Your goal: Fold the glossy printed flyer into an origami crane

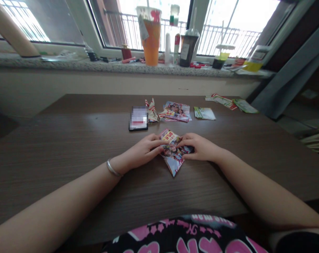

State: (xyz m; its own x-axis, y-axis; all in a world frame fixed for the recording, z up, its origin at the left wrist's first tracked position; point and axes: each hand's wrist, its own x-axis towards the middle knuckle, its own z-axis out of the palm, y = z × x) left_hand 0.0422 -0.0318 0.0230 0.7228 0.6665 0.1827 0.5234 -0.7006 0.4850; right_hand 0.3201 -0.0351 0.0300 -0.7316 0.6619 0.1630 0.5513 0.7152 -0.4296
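Note:
A printed colour flyer folded into a diamond shape (173, 162) lies on the table in front of me, one point towards my body. My left hand (146, 150), with a silver bangle on the wrist, holds its left edge between thumb and fingers. From the other side, my right hand (200, 147) grips the right edge, its fingertips resting on the paper. Just beyond is a folded paper figure (152, 113) with pointed tips, touching or close beside a phone (138, 118) with a lit screen. Behind the diamond sits a small stack of similar flyers (178, 109).
Green-and-white paper cards (205, 113) lie right of the flyers, with more leaflets (224, 102) at the table's back right. On the windowsill (109, 66) stand a tall orange drink cup (151, 42), a dark drink cup (187, 49), bottles and pens. A grey curtain (285, 73) hangs at right.

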